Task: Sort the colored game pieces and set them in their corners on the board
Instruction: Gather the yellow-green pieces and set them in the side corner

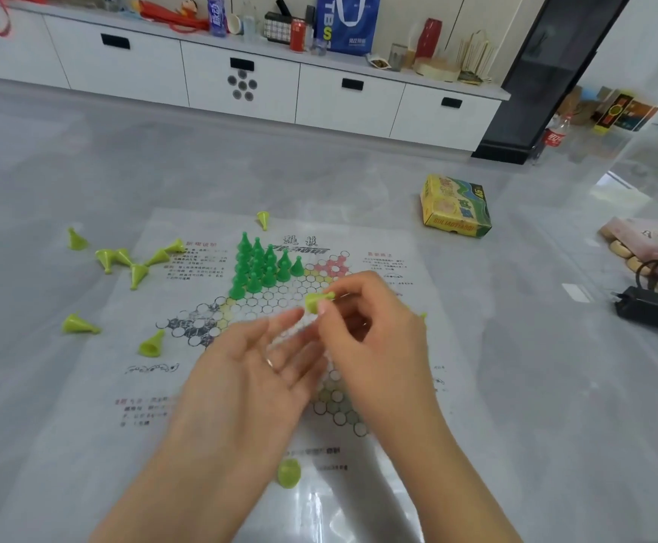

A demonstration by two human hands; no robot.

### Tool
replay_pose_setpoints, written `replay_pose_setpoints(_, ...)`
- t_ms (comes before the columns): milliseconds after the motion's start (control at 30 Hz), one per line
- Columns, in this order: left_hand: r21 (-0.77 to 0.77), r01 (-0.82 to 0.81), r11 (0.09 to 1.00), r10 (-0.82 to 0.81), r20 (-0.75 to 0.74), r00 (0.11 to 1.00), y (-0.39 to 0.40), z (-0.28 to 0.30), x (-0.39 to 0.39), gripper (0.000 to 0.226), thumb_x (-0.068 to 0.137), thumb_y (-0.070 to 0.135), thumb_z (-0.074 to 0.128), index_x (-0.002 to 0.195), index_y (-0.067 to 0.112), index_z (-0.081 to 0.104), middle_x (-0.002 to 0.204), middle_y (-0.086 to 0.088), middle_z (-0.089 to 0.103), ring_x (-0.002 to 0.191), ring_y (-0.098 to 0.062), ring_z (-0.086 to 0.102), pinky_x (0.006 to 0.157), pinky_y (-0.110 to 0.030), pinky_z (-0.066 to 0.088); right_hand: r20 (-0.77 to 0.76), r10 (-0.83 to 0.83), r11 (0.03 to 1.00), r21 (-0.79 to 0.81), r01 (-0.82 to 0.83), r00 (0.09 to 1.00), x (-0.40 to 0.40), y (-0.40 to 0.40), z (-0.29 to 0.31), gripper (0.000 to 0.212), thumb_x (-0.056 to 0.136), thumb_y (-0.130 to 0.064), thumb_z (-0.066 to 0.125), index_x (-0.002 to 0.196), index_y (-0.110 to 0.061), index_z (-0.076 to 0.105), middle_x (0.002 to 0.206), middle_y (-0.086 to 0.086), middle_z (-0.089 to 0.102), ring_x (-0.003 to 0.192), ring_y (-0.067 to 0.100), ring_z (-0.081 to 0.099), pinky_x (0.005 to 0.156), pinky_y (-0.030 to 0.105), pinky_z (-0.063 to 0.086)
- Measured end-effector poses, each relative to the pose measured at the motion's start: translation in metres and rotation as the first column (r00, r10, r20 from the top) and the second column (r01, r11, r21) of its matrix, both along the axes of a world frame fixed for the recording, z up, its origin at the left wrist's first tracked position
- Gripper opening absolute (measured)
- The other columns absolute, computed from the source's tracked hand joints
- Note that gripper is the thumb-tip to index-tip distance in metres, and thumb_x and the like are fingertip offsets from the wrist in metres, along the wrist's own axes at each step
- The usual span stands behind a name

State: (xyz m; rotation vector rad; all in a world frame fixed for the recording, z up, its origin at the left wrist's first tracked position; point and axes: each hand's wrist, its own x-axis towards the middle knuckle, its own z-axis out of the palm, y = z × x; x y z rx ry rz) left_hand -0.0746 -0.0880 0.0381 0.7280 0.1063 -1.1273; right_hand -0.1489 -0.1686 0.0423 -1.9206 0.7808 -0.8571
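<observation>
A plastic-sheet Chinese checkers board (186,386) lies flat on the grey surface. Several dark green cone pieces (260,264) stand upright in its far corner. My right hand (374,331) pinches a yellow-green piece (317,301) above the board's middle. Just left of it my left hand (249,370) hovers palm up with relaxed fingers and holds nothing. Several yellow-green pieces (131,260) lie tipped over left of the board. Two more yellow-green pieces (151,344) lie near its left edge, one yellow-green piece (263,219) at the far edge, and one yellow-green piece (289,472) between my forearms.
The yellow-and-green game box (456,207) sits to the right beyond the board. A black charger with cable (652,303) and a pink cloth (649,239) lie at the far right. White drawers (241,80) with clutter on top line the back.
</observation>
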Motion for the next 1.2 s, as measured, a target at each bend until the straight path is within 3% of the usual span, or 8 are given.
replay_pose_setpoints(167,-0.044,0.027,0.999,-0.008,0.386,0.923,0.002,0.018,-0.012,0.026,0.086,0.019,0.041,0.094,0.008,0.063,0.091,-0.012,0.072,0.089,-0.019,0.07,0.08,-0.028,0.057,0.169,-0.2,0.977,0.106,0.184,0.965,-0.026,-0.02,0.018,0.014,0.086,-0.014,0.059,0.078,-0.025,0.057,0.064,-0.003,0.066,0.057,0.004,0.057,0.053,0.018,0.049)
replay_pose_setpoints(233,0.115,0.063,0.991,-0.118,0.568,0.814,0.008,0.016,-0.011,0.03,0.093,0.022,0.037,0.083,0.021,0.065,0.081,-0.002,0.071,0.071,-0.014,0.068,0.06,-0.02,0.053,0.2,-0.245,0.967,0.125,0.223,0.949,-0.035,-0.025,0.021,0.014,0.087,-0.012,0.057,0.079,-0.024,0.057,0.061,-0.005,0.065,0.053,0.001,0.055,0.05,0.015,0.047)
replay_pose_setpoints(300,0.38,-0.01,0.925,-0.352,0.866,0.354,0.02,0.011,-0.01,0.026,0.085,0.041,0.036,0.074,0.035,0.059,0.077,0.011,0.065,0.063,0.0,0.057,0.053,-0.011,0.041,0.203,-0.257,0.963,0.132,0.234,0.945,-0.04,-0.026,0.021,0.015,0.088,-0.011,0.056,0.08,-0.023,0.057,0.059,-0.006,0.064,0.053,-0.001,0.055,0.052,0.014,0.047)
replay_pose_setpoints(367,0.546,-0.17,0.82,-0.571,0.774,-0.274,0.036,0.008,-0.013,0.024,0.079,0.054,0.027,0.081,0.038,0.045,0.078,0.018,0.05,0.074,0.003,0.05,0.064,-0.01,0.038,0.199,-0.263,0.962,0.123,0.242,0.944,-0.044,-0.028,0.02,0.016,0.088,-0.011,0.056,0.08,-0.023,0.057,0.06,-0.005,0.064,0.053,0.0,0.055,0.053,0.014,0.046)
replay_pose_setpoints(433,0.634,-0.228,0.739,-0.656,0.599,-0.459,0.046,0.005,-0.015,0.019,0.086,0.056,0.025,0.093,0.041,0.034,0.08,0.021,0.037,0.081,0.001,0.043,0.071,-0.015,0.037,0.188,-0.28,0.958,0.114,0.262,0.941,-0.049,-0.032,0.019,0.016,0.089,-0.01,0.055,0.08,-0.024,0.057,0.062,-0.004,0.064,0.053,0.001,0.054,0.053,0.014,0.046)
replay_pose_setpoints(800,0.787,-0.242,0.568,-0.769,0.402,-0.496,0.039,-0.017,-0.016,0.013,0.097,0.036,0.031,0.104,0.027,0.036,0.098,0.008,0.035,0.109,-0.014,0.051,0.088,-0.022,0.044,-0.006,-0.387,0.922,0.024,0.387,0.922,-0.057,-0.062,-0.009,0.02,0.089,-0.016,0.054,0.075,-0.03,0.058,0.065,-0.006,0.063,0.063,0.009,0.058,0.068,0.035,0.052)
replay_pose_setpoints(1033,0.795,-0.271,0.543,-0.772,0.345,-0.534,0.026,-0.019,-0.026,0.024,0.097,0.039,0.03,0.116,0.027,0.036,0.119,0.01,0.045,0.115,-0.014,0.048,0.092,-0.023,0.041,-0.223,-0.327,0.945,-0.065,0.321,0.918,-0.048,-0.074,-0.018,0.009,0.087,-0.018,0.059,0.081,-0.025,0.062,0.062,-0.01,0.06,0.054,-0.006,0.052,0.051,0.008,0.038)
replay_pose_setpoints(1200,0.778,-0.138,0.613,-0.734,0.496,-0.465,0.021,-0.011,-0.022,0.023,0.092,0.052,0.034,0.08,0.032,0.03,0.087,0.018,0.038,0.109,-0.002,0.046,0.105,-0.026,0.033,-0.336,-0.22,0.974,-0.023,0.226,0.916,-0.039,-0.078,-0.019,0.007,0.086,-0.021,0.059,0.081,-0.023,0.063,0.063,-0.003,0.068,0.05,0.002,0.051,0.054,0.02,0.037)
